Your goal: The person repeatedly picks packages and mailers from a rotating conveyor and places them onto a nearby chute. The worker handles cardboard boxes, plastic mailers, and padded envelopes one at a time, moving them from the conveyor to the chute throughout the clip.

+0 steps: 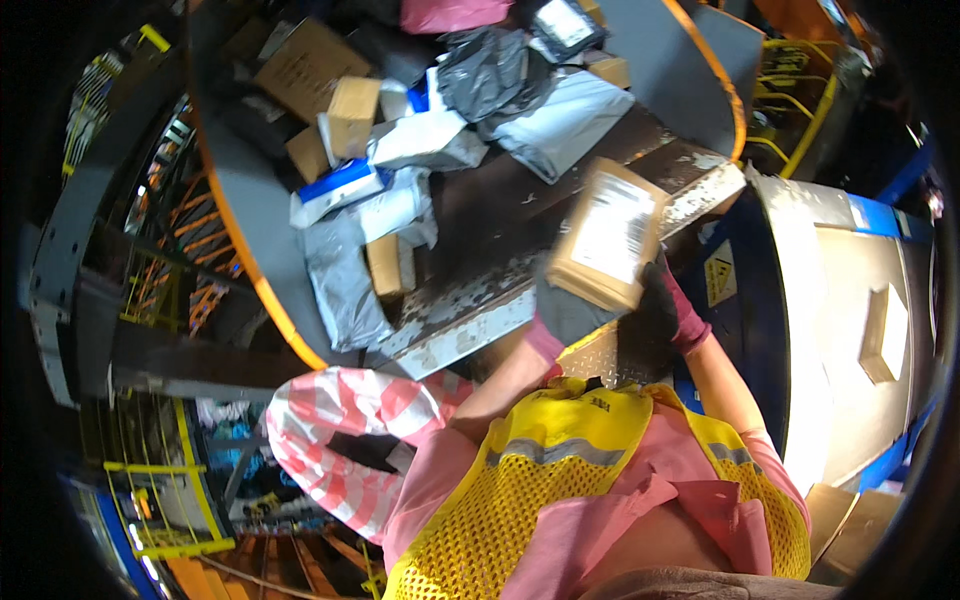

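A small brown cardboard box (577, 274) is held up in front of my chest, tilted, with a large white label (611, 225) on its upper face. The label bears writing and a barcode. My left hand (566, 311), in a dark grey work glove with a maroon cuff, supports the box's near left side from below. Against its right side is my right hand (667, 300), gloved the same way, with its fingers partly hidden behind the box. Beneath the box runs the worn, paint-chipped metal edge (480, 322) of a sorting chute.
Grey poly mailers (341, 277), a black plastic bag (484, 71) and cardboard boxes (311, 67) are heaped on the dark chute. An orange-trimmed side wall (247, 255) curves around it. At right, a conveyor belt (844, 300) carries a small box (885, 334). A red-and-white striped bag (322, 442) hangs near my left arm.
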`<move>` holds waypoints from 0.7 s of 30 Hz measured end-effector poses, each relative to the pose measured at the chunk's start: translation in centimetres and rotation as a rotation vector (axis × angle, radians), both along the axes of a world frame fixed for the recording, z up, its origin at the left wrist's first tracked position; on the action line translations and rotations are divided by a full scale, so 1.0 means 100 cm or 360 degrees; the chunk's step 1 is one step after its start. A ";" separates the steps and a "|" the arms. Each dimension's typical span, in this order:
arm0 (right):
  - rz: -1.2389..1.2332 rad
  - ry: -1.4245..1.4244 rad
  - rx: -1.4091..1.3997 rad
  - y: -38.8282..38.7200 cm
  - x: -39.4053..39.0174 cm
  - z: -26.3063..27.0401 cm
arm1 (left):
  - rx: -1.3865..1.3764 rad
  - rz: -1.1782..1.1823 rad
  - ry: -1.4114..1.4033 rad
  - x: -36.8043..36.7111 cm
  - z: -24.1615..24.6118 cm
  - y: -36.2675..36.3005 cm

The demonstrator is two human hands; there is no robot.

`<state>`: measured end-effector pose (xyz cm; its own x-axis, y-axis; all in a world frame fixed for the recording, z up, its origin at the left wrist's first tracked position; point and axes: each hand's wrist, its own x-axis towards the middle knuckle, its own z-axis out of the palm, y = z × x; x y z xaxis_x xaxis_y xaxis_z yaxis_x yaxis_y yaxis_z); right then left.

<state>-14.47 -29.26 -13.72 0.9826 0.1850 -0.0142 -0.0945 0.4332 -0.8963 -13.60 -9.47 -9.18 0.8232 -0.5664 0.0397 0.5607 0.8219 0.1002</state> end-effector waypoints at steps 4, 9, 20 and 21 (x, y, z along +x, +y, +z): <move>-0.0263 0.0586 0.0812 0.021 -0.005 0.011 | 0.1415 -0.0245 -0.0100 0.015 -0.030 0.044; -0.0865 0.0133 0.0665 -0.079 0.006 -0.004 | 0.4057 0.2089 -0.1037 0.080 -0.049 0.251; -0.1848 0.0516 0.0462 -0.452 -0.108 -0.076 | 0.4950 0.1313 0.0398 0.076 -0.007 0.427; -0.1818 0.0616 0.0515 -0.469 -0.120 -0.075 | 0.4870 0.1479 0.0260 0.074 -0.003 0.420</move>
